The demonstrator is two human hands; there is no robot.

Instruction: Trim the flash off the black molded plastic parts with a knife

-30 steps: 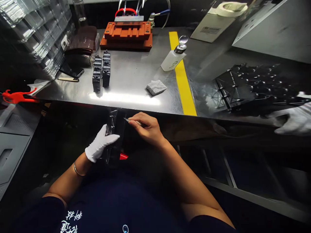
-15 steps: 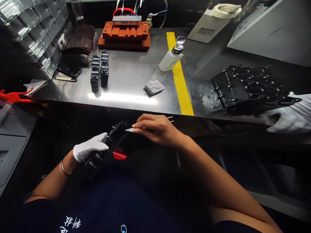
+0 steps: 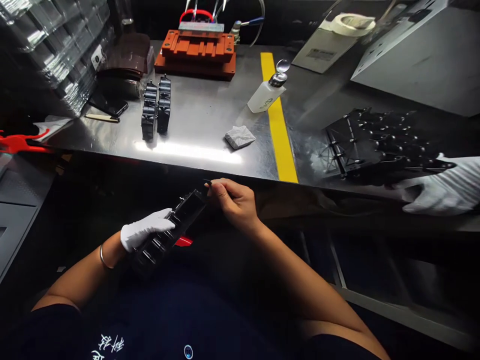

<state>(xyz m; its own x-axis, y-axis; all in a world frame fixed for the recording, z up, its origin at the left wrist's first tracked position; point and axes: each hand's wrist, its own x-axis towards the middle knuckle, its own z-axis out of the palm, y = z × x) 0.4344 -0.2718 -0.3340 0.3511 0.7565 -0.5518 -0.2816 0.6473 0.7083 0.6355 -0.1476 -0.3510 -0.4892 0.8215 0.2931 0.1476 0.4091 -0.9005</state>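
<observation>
Two hands work just off the near edge of the desk [image 3: 195,110] in the head view. The gloved left hand [image 3: 147,230] wraps its fingers around a ribbed black part [image 3: 189,209], which slants toward the bare right hand [image 3: 237,204]. There, narrowed fingers pinch a thin tool [image 3: 207,181], mostly hidden, beside the part's upper end.

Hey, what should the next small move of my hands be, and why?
Probably a light pass of the thin tool along the far end of the black part, left hand bracing. That gloved hand grips the part nearer the body, while the bare right hand pinches the tool close by the far end; whether its tip touches is unclear.
</observation>
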